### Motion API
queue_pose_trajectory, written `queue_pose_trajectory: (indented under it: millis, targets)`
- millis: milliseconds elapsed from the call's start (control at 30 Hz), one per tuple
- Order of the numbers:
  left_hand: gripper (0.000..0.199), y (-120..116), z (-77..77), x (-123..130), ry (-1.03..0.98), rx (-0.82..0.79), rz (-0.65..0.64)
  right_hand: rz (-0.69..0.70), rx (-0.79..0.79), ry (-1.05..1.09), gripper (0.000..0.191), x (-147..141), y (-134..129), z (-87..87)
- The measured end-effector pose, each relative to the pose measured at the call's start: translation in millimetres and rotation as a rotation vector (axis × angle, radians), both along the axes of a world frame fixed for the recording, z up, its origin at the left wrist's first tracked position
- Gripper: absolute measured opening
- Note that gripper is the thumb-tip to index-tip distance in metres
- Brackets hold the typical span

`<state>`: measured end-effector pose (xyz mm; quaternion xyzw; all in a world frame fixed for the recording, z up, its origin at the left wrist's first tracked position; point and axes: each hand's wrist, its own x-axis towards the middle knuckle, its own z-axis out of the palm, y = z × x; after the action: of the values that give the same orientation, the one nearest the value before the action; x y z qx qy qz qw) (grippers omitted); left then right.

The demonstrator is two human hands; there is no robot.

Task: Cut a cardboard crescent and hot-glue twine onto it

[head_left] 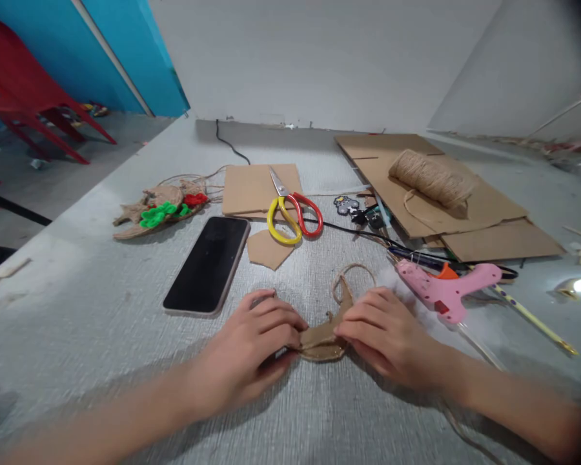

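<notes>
A small curved cardboard piece with a twine loop at its top lies low in the middle, between both hands. Its left end is in the fingers of my left hand. On the other side, my right hand pinches its right part, fingers pressed together. Some fingertips are hidden behind the piece. A pink glue gun rests to the right of my right hand. Above my left hand are a black phone and a cut cardboard polygon.
Scissors with yellow and red handles lie partly on a cardboard square. A twine roll sits on cardboard sheets. A decorated crescent lies left; a yellow pencil lies right. A red chair stands beyond.
</notes>
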<state>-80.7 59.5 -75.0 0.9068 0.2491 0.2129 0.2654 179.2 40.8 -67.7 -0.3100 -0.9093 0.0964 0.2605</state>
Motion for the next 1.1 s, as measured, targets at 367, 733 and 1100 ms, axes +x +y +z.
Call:
queue_pose_trajectory:
  millis: [367,733,1100]
  targets:
    - [0.013,0.4,1.6,-0.3,0.028,0.032,-0.005,0.040,0.082,0.026,0.017,-4.0,-6.2,-2.2]
    - [0.016,0.6,2.6,3.4,0.014,0.093,0.001,0.053,0.082,0.047,0.015,-5.1,-6.6,-7.1]
    - [0.020,-3.5,5.9,3.9,-0.016,0.087,0.033,0.049,0.078,0.053,0.014,-5.5,-5.8,-8.6]
